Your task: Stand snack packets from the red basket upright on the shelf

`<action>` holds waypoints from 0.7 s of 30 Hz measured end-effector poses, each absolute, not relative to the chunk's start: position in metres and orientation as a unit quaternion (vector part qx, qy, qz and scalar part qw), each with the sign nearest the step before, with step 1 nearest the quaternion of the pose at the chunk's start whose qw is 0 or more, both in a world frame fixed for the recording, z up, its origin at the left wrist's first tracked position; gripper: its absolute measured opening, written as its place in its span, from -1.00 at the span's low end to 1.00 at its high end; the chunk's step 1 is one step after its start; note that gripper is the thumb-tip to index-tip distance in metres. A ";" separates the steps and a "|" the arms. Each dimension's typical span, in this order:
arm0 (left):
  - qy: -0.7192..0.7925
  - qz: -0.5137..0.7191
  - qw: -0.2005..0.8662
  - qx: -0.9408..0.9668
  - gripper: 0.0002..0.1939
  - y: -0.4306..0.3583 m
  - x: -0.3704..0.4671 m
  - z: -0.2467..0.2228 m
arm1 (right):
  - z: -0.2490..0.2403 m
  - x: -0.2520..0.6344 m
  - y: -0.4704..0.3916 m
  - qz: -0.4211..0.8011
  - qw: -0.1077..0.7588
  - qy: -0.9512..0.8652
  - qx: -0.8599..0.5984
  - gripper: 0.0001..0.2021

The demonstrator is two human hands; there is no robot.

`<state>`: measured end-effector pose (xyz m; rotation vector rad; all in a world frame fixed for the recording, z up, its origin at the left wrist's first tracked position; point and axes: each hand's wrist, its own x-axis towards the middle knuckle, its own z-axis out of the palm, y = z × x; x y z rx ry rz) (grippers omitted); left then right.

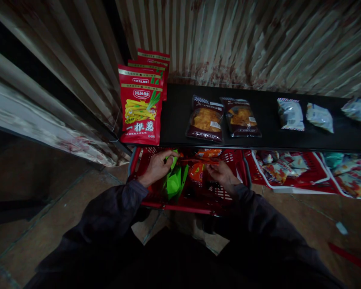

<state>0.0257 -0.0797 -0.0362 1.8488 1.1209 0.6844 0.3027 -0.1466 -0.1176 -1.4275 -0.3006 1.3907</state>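
Over a red plastic shopping basket [192,206], both of my hands are pinched at the ends of a flat orange-red snack packet [200,161], seen nearly edge-on. My left hand [158,167] is at its left end, close to a bright green packet [173,182] in the basket. At the other end, my right hand [223,175] has its thumb and fingers closed on the packet. Below it in the basket lies an orange packet [196,172], and another orange packet [209,152] sits further back, partly under the shelf edge. Dim light blurs the fingertips.
A black shelf [174,120] runs above the basket's far side. On it stand red snack bags [141,112], two brown chip bags [206,118] [240,117] and small white packets [290,114]. More red baskets [267,182] with snacks stand right. A curtain [213,48] hangs behind.
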 end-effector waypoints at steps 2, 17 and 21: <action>0.432 0.278 0.432 0.741 -0.70 -0.080 0.026 -0.037 | -0.112 0.298 -0.146 0.586 0.540 -0.085 -0.598 -0.85; 0.420 0.311 0.574 0.630 -0.75 -0.078 0.032 -0.045 | -0.052 0.291 -0.151 0.680 0.462 -0.151 -0.549 -0.56; 0.406 0.323 0.612 0.597 -0.61 -0.073 0.029 -0.048 | -0.038 0.302 -0.158 0.725 0.312 -0.313 -0.528 -0.74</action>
